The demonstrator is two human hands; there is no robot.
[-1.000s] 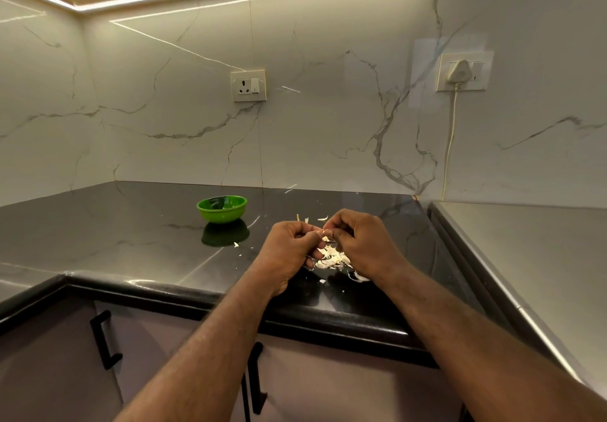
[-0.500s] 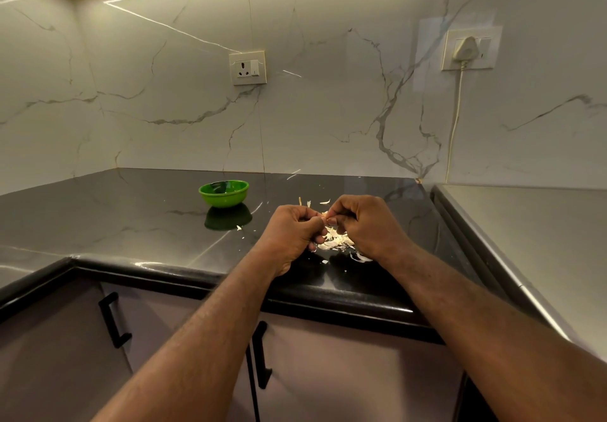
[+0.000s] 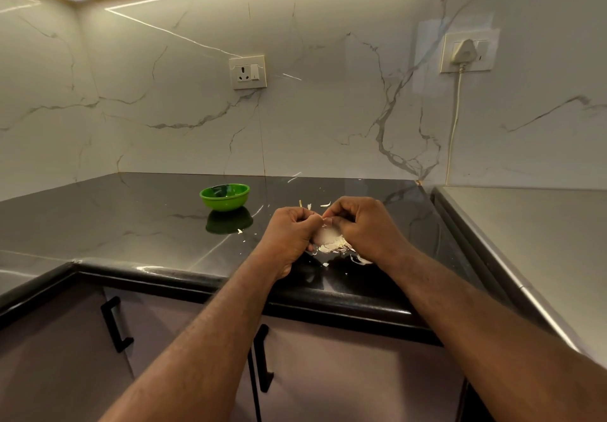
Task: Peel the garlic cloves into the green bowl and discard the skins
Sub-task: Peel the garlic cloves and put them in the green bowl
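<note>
Our left hand [image 3: 290, 234] and right hand [image 3: 361, 228] meet over the black counter [image 3: 131, 224], fingers curled, both pinching a pale garlic clove [image 3: 325, 232] between them. Loose skins [image 3: 335, 248] lie just below at six o'clock. The green bowl [image 3: 225, 196] stands apart at ten o'clock.

One green bowl [image 3: 224, 197], two hands [image 3: 290, 236] [image 3: 364, 228], one garlic [image 3: 325, 235], two wall sockets [image 3: 248, 72] [image 3: 486, 58], one plug [image 3: 462, 50]
</note>
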